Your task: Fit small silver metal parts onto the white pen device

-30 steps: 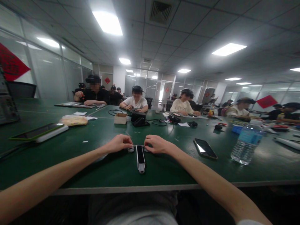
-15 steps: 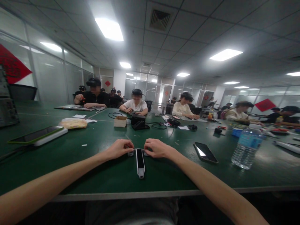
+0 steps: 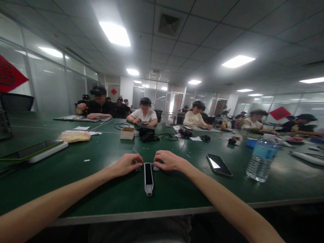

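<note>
A long, narrow white device [image 3: 149,180] with a black top face lies on the green table in front of me, its long side pointing toward me. My left hand [image 3: 130,163] is at the left of its far end, thumb and fingers pinched on a small grey part [image 3: 138,168]. On the other side my right hand [image 3: 167,160] pinches a similar grey part [image 3: 156,168]. Both grey parts sit close beside the device's far end. The fingers partly cover them, so their exact kind and how they join the device are hidden.
A phone [image 3: 219,165] and a water bottle [image 3: 262,158] stand to the right. Farther off are a small cardboard box [image 3: 127,133], a black device [image 3: 148,134] and cables. A green-edged tablet [image 3: 31,150] and a wrapped packet [image 3: 75,136] lie left. Several people sit across the table.
The whole view has shifted slightly to the left in the picture. Both hands keep nearly the same place at the device's far end, with only small finger movement.
</note>
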Action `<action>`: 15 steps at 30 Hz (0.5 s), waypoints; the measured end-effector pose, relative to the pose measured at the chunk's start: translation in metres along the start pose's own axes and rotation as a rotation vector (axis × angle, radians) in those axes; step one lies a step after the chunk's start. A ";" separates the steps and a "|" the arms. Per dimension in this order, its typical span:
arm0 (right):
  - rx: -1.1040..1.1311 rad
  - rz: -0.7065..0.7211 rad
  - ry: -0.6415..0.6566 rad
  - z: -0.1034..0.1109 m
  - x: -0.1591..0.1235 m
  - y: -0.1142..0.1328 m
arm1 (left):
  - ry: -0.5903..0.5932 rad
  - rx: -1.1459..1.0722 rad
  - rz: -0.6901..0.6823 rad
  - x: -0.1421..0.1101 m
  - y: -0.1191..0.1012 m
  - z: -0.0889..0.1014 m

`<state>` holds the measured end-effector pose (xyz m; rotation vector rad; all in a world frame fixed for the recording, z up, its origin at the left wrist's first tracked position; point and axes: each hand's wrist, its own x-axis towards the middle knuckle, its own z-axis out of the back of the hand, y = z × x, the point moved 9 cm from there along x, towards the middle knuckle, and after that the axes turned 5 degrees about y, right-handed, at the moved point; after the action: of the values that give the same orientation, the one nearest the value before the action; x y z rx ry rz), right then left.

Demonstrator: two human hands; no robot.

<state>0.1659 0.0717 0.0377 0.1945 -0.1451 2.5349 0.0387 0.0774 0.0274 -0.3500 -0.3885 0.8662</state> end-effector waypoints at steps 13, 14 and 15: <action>-0.084 -0.459 0.137 0.029 -0.038 -0.080 | -0.007 0.109 0.000 -0.001 -0.007 0.004; -0.071 -0.540 0.188 0.026 -0.044 -0.090 | -0.013 0.128 0.001 -0.001 -0.006 0.004; -0.061 -0.614 0.229 0.022 -0.050 -0.100 | -0.017 0.149 -0.003 0.000 -0.004 0.004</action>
<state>0.2659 0.1227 0.0570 -0.0706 -0.0589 1.9200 0.0395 0.0751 0.0329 -0.2045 -0.3380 0.8905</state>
